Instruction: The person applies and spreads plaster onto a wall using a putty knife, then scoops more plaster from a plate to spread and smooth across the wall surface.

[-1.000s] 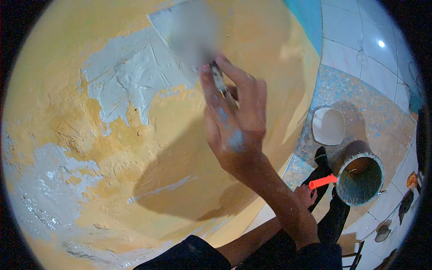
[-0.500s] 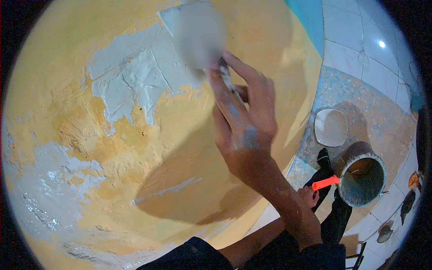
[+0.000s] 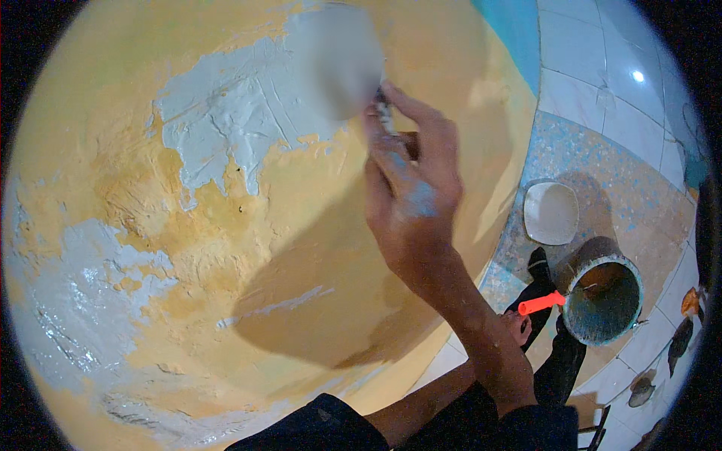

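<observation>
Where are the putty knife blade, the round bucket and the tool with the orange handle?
Putty knife blade point(image 3: 338, 68), head view, middle of the blurred blade.
Round bucket point(image 3: 638, 279), head view, on its rim.
Orange handle point(image 3: 540, 303), head view, mid-handle.

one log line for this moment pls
right hand: grips putty knife, blade on wall | left hand: holds orange-handled tool | bucket, tub on floor

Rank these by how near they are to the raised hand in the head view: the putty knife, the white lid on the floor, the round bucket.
From the right hand:
1. Putty knife, gripped in that hand, its blade against the wall up and to the left.
2. White lid, on the floor to the right.
3. Round bucket, lower right, beyond the lid.
</observation>
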Tool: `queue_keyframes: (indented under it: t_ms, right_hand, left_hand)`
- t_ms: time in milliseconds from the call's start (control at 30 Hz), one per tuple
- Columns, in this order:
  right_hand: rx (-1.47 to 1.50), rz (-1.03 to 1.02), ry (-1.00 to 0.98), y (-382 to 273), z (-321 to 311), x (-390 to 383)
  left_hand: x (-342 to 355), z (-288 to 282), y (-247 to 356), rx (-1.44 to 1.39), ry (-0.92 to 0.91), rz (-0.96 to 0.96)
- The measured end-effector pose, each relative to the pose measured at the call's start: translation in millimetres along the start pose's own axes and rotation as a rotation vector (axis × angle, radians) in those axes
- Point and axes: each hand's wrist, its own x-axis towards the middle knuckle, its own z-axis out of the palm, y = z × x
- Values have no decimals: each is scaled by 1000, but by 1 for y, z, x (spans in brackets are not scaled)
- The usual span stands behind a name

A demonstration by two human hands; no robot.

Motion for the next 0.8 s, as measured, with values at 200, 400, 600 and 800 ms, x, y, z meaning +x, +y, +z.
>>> queue_keyframes:
  t_ms: [200, 400, 600, 800]
  right_hand:
    - [-116, 56, -241, -34, -24, -58]
    - [16, 52, -112, -16, -16, 6]
    - [-96, 12, -232, -26, -11, -13]
    - [15, 121, -236, -42, -55, -27]
  left_hand:
    - [1, -1, 2, 35, 38, 16]
    - [0, 6, -2, 67, -74, 31]
    - [0, 6, -2, 15, 9, 62]
    - [0, 8, -1, -22, -53, -4]
